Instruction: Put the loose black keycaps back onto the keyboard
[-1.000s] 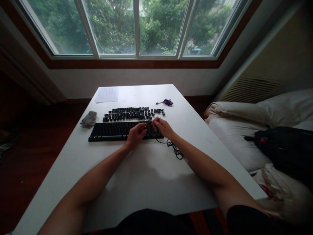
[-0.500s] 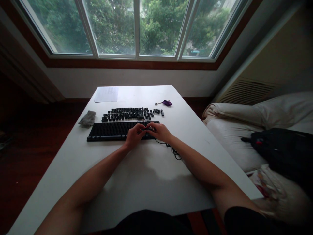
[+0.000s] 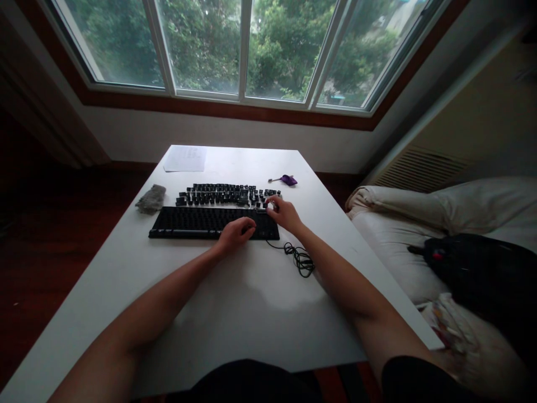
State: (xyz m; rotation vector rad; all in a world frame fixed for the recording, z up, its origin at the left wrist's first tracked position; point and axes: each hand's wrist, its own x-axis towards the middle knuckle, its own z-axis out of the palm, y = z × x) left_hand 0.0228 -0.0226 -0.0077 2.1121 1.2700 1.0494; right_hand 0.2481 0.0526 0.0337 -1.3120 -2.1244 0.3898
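A black keyboard base [image 3: 197, 221] with its keycaps off lies on the white table [image 3: 251, 302]. Behind it, several loose black keycaps [image 3: 218, 195] sit in rows. My left hand [image 3: 235, 232] rests curled on the keyboard's right part, fingers bent; what it holds, if anything, is hidden. My right hand [image 3: 283, 211] reaches past the keyboard's far right corner to the end of the keycap rows, fingertips pinched at a keycap there.
A coiled black cable [image 3: 298, 258] lies right of the keyboard. A purple tool [image 3: 287, 179], a sheet of paper [image 3: 185, 158] and a grey cloth [image 3: 151, 199] sit further back. A bed with a black bag [image 3: 482, 268] stands to the right.
My hands were together over the keyboard's right end. My right hand has moved back to the keycap rows, and my left hand has settled on the keyboard. The view tilted slightly.
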